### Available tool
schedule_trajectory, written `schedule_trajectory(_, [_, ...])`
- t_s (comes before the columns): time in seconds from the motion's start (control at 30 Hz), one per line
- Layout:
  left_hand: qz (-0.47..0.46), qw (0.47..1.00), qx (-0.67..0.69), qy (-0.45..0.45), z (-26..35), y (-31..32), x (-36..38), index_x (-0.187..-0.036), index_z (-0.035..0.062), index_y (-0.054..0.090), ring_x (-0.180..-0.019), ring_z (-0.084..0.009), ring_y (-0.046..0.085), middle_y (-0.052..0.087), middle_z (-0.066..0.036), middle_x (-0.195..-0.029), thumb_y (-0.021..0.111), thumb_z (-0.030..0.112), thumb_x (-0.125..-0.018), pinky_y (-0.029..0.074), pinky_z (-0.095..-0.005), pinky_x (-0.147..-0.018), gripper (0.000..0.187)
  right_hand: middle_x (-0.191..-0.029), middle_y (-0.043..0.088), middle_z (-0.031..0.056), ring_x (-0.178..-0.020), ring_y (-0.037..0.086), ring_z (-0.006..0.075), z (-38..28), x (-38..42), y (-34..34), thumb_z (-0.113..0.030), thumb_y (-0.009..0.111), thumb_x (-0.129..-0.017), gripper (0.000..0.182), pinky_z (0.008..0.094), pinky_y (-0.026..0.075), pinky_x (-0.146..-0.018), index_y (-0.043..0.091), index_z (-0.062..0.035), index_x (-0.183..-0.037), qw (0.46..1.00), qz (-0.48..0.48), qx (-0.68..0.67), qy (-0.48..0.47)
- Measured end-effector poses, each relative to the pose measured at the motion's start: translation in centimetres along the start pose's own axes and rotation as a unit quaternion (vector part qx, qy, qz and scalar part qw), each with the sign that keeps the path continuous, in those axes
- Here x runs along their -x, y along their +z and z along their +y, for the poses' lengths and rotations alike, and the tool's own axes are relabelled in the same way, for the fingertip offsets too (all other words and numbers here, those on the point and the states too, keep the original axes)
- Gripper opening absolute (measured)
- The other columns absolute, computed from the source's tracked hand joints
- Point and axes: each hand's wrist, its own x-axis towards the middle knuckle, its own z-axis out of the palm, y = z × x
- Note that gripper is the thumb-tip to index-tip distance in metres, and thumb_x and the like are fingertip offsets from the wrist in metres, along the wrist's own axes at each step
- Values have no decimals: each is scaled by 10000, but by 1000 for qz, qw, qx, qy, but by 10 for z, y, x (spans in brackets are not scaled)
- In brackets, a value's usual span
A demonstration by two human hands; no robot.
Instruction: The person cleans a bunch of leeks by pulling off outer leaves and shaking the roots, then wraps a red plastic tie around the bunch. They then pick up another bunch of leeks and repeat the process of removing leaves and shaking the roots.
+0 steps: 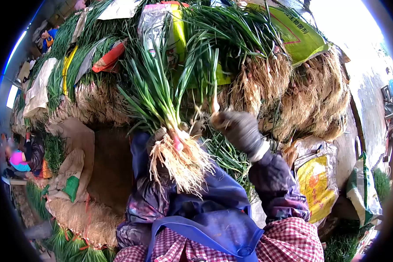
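Note:
My left hand [156,137], mostly hidden behind pale roots, is closed around a bunch of green garlic [167,105]. The bunch stands leaves up, with reddish bulbs and long roots hanging toward me. To its right, my right hand [238,129], in a dark, dirty glove, is slightly blurred and closed at the base of a single green garlic stalk [215,94]. Its fingertips are partly hidden. Below the hands, a blue apron [209,187] covers my lap, with loose green leaves [227,153] beside it.
A long heap of green garlic [266,83] lies ahead, roots facing me, partly covered by sacks [297,37]. A yellow and white sack [316,183] lies at right. More rooted bundles [85,218] are at lower left. Another person [24,155] sits at far left.

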Motion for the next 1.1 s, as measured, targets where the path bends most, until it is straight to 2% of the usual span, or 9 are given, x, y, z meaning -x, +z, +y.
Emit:
schedule_trajectory(0.1, [-13,999,7,-29,-9,-4,-11,-1106,17,575,-987,-272,552,619,-116,-904,538,295,-873,436,-459,-892,364,-720,626,121,-585,614,256,-23,9,18,-223,620,-780,150,343,461,-504,632,-117,-885,967,-90,151,-185])
schedule_trajectory(0.2, [-15,999,5,-40,-13,-4,-19,-1105,11,573,-983,-276,554,619,-121,-908,537,294,-872,438,-461,-889,368,-814,660,53,-682,648,205,3,10,40,-156,716,-738,283,297,521,-626,627,-160,-1006,979,-49,-190,-54])
schedule_trajectory(0.3, [-9,1000,5,-16,-6,1,-10,-1104,6,571,-979,-280,557,619,-126,-911,537,293,-870,441,-463,-887,372,-1018,660,63,-731,657,177,10,-14,45,-221,715,-758,481,290,551,-684,556,-150,-1206,999,11,-43,32])
schedule_trajectory(0.43, [1,1000,10,22,4,-1,-2,-1103,-2,568,-973,-286,560,619,-133,-915,536,292,-868,444,-466,-884,377,-833,597,110,-662,606,251,-3,-31,73,-147,602,-774,289,396,485,-584,571,-66,-1049,969,107,23,-220])
schedule_trajectory(0.53, [-7,999,33,27,6,-8,-1,-1101,-8,566,-969,-290,562,619,-138,-918,536,291,-867,446,-468,-881,381,-662,588,124,-596,588,243,34,-16,93,-121,537,-824,162,380,496,-560,599,-62,-962,987,-24,153,-42])
schedule_trajectory(0.57, [-8,999,43,22,4,-11,-2,-1101,-10,565,-968,-292,563,619,-139,-919,535,291,-866,447,-469,-881,383,-737,624,138,-674,622,254,66,-3,100,-171,542,-873,187,351,516,-638,604,-43,-995,977,84,-181,78])
schedule_trajectory(0.77, [-4,993,37,-113,-17,-31,-8,-1089,-41,545,-888,-314,594,611,-178,-994,532,270,-838,480,-446,-842,399,-845,643,71,-684,570,144,21,-30,45,-417,686,-811,524,277,475,-604,571,19,-1078,836,-127,-480,234])
schedule_trajectory(0.93, [-16,998,-50,-27,-3,-22,-2,-1112,-51,533,-848,-302,605,618,-188,-925,585,249,-817,509,-419,-766,424,-566,585,28,-452,478,89,6,-56,77,-255,673,-840,239,272,386,-408,602,-72,-705,976,206,67,21])
schedule_trajectory(1.1, [-88,994,59,2,31,-12,16,-1115,-47,533,-856,-299,600,612,-183,-932,587,252,-817,507,-417,-767,426,-556,555,46,-448,516,109,8,-3,76,-247,621,-877,246,270,442,-405,572,-65,-719,973,42,-219,54])
